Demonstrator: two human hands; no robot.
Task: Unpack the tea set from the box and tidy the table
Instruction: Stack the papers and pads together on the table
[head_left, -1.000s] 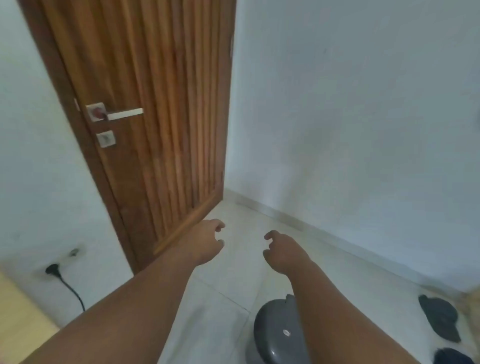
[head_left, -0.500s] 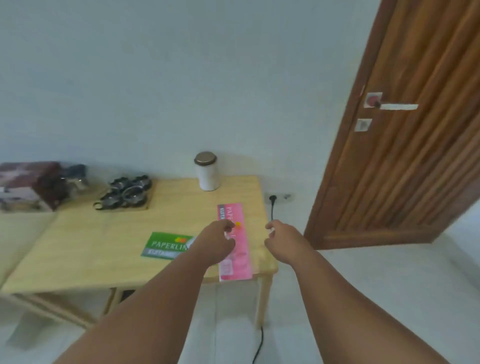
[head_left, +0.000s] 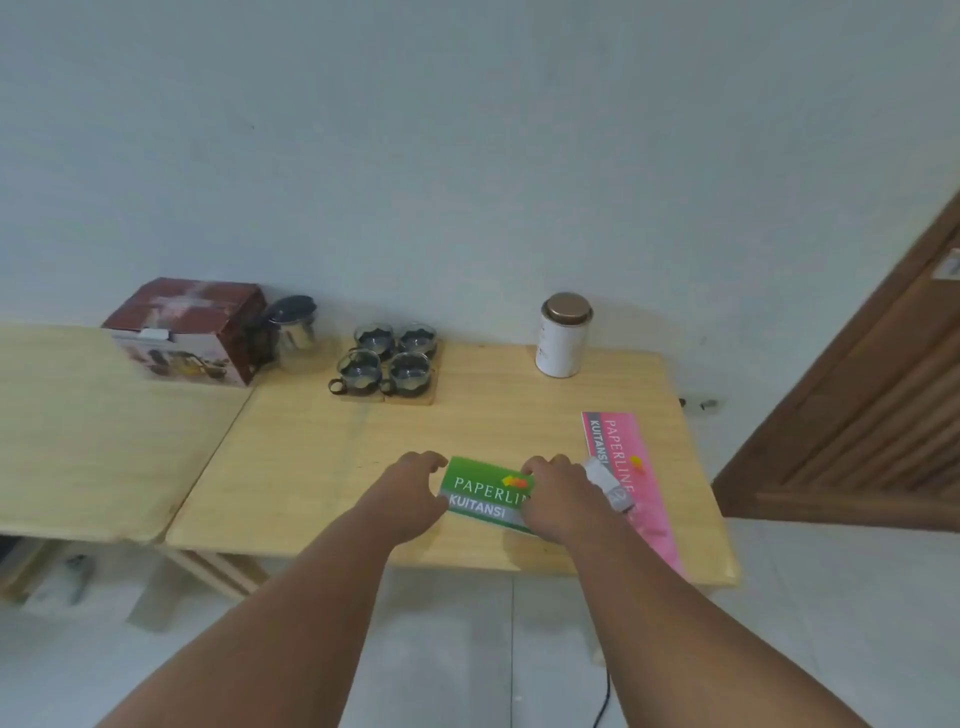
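A: Tea set cups (head_left: 387, 364), where do they sit against each grip?

B: Well beyond both. The left hand (head_left: 410, 488) hovers loosely curled, grasping nothing, at the green booklet (head_left: 485, 493); the right hand (head_left: 558, 493) covers its other end, fingers bent, and I cannot tell if it clasps anything.

A: And farther out?

B: Four cups on the wooden surface (head_left: 311, 467), teapot (head_left: 296, 332) and box (head_left: 189, 332) at their left, near the wall.

Hands (head_left: 413, 488) beside green booklet (head_left: 488, 493)
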